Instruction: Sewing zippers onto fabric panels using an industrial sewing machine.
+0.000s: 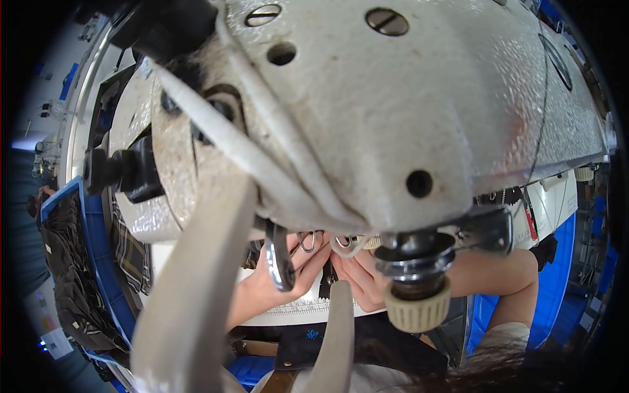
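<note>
A sewing machine's cream-white head [393,118] fills the upper part of the view and hides much of the work under it. Beneath it, my left hand [295,272] has its fingers pressed together at a narrow black zipper [325,280]. From the other side, my right hand [362,278] grips the same strip with bent fingers. Metal teeth seem to run along the strip, which hangs toward the table's front edge. The fingertips and needle area are mostly hidden behind a metal lever [280,259] and wire loops.
A tension knob [417,304] juts down close to my right hand. Left of the table, a blue crate [98,262] holds dark garments [72,275]. Plaid fabric [131,245] lies beside it. A ruler strip [295,309] runs along the table's front edge. Blue bin material [553,281] stands at right.
</note>
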Available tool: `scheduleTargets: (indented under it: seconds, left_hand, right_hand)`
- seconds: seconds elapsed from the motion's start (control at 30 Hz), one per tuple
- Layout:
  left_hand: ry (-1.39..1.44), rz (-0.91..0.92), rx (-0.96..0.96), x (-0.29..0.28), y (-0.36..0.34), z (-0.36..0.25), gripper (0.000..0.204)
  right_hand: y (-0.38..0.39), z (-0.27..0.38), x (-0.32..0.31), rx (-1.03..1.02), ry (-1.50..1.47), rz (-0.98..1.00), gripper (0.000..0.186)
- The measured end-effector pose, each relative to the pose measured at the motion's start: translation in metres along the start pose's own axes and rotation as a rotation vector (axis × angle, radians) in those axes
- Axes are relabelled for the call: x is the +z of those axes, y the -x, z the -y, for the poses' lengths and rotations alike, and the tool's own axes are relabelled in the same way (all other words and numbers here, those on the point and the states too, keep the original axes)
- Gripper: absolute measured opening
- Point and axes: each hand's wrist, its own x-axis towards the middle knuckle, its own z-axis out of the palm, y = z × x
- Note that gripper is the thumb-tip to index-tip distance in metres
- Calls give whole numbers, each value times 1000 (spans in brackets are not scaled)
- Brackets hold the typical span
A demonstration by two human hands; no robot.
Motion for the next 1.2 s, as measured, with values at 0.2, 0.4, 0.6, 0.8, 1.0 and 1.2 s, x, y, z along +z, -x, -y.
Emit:
scheduleTargets:
  seconds: [0.2, 0.4, 0.6, 0.8, 1.0, 1.2]
  left_hand:
    - [54, 38, -136, -5, 2, -7, 41]
    - [31, 139, -84, 0, 5, 8, 38]
    - [-10, 49, -74, 19, 7, 30, 25]
    - [148, 89, -112, 38, 20, 54, 29]
    - [-3, 268, -232, -15, 2, 45, 25]
    - [311, 289, -257, -27, 8, 76, 22]
  right_hand:
    - [-1, 7, 5, 38, -60, 2, 32]
    - [-7, -15, -10, -52, -61, 126, 21]
    - [-2, -21, 14, -20, -153, 183, 22]
    - [-15, -26, 26, 202, -222, 28, 39]
    - [-5, -32, 26, 90, -180, 58, 32]
    - [-7, -36, 23, 29, -208, 100, 13]
